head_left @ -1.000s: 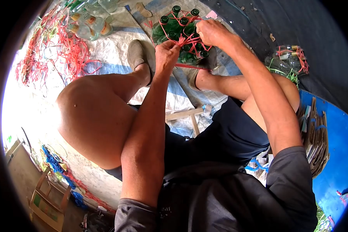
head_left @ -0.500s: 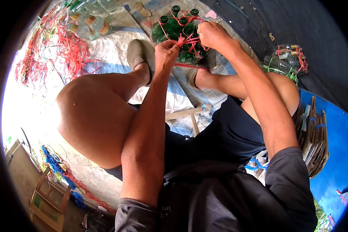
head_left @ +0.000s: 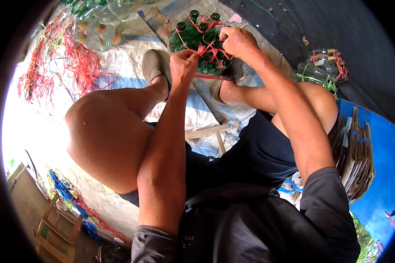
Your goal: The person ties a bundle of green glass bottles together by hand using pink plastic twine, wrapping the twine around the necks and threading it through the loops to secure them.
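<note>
Several green glass bottles (head_left: 188,34) stand bundled between my feet, with red plastic string (head_left: 201,49) looped around their necks and gathered in a knot near the middle. My left hand (head_left: 183,65) is closed at the near left side of the bundle, pinching the string beside the knot. At the right side of the bundle my right hand (head_left: 239,42) is closed on the string too, its fingertips by the bottle necks. Another length of red string runs low along the near side of the bottles.
Loose red string (head_left: 81,65) lies at the left, below clear bottles (head_left: 98,35). A smaller tied bottle bundle (head_left: 322,65) is at the right. Stacked cardboard (head_left: 355,153) rests on a blue board (head_left: 384,175). A wooden frame (head_left: 208,131) lies between my legs.
The view has shifted slightly. Both hands keep hold of the string, and my right hand sits slightly further left against the bottles. The bundle stays between my feet.
</note>
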Motion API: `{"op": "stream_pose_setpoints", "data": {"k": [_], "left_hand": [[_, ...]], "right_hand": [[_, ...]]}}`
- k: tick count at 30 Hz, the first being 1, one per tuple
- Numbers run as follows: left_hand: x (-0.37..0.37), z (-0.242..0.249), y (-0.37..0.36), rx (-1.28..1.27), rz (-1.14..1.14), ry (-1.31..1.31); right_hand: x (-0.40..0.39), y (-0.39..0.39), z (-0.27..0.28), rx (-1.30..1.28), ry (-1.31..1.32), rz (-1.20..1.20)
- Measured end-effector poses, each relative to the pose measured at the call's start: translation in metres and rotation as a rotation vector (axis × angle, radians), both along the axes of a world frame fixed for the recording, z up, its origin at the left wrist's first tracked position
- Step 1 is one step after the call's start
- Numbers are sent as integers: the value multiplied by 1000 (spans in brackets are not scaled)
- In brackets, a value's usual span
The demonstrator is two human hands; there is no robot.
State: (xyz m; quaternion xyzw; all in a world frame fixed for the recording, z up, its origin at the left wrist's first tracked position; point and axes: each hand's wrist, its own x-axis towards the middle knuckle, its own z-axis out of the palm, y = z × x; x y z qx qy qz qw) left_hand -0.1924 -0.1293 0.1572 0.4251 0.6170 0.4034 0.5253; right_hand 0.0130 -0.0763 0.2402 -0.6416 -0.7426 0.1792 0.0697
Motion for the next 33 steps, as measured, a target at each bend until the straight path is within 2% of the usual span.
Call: {"op": "stream_pose_setpoints", "data": {"k": [5, 8, 27, 30, 33], "left_hand": [[-10, 9, 5, -31, -66, 255], [-14, 4, 6, -22, -70, 257], [-15, 16, 6, -55, -81, 295], [-15, 16, 5, 36, -61, 273], [-17, 23, 7, 85, -99, 462]], "right_hand": [[-6, -9, 5, -37, 48, -67], [-7, -20, -1, 143, 128, -30], [-27, -27, 5, 164, -44, 145], [-33, -21, -2, 150, -94, 161], [-36, -19, -8, 135, -50, 135]]}}
